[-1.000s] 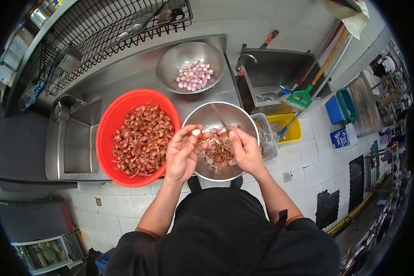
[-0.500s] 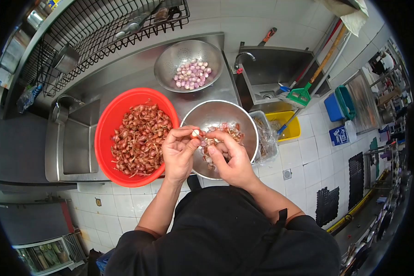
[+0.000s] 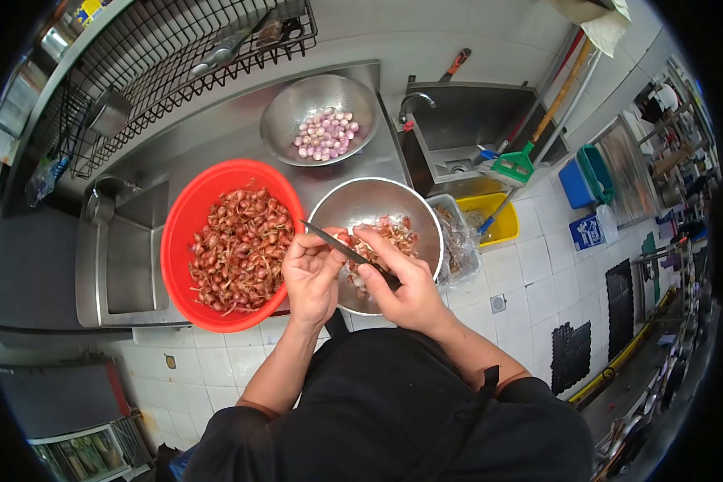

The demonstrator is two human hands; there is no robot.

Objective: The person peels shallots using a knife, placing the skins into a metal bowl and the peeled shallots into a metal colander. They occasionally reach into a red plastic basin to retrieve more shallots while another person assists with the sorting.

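Over the near left rim of a steel bowl [image 3: 337, 197] holding papery skins [image 3: 395, 234], my left hand [image 3: 309, 281] pinches a small reddish shallot [image 3: 344, 238]. A dark-bladed knife [image 3: 329, 239] is gripped in my right hand [image 3: 406, 285], its blade lying across the fingers of my left hand and pointing up and left. To the left, a red basin [image 3: 177, 241] is full of unpeeled shallots [image 3: 241, 249]. Behind the bowl, a steel colander [image 3: 285, 104] holds peeled pink-white shallots [image 3: 326, 134].
A sink basin [image 3: 136, 257] lies at the left, another sink [image 3: 490, 120] at the back right. Right of the bowl are a plastic-lined container [image 3: 460, 241] and a yellow tub [image 3: 504, 225]. A wire rack [image 3: 169, 80] hangs above the counter.
The knife blade has swung into view between my hands, across the left fingers. The view has shifted slightly.
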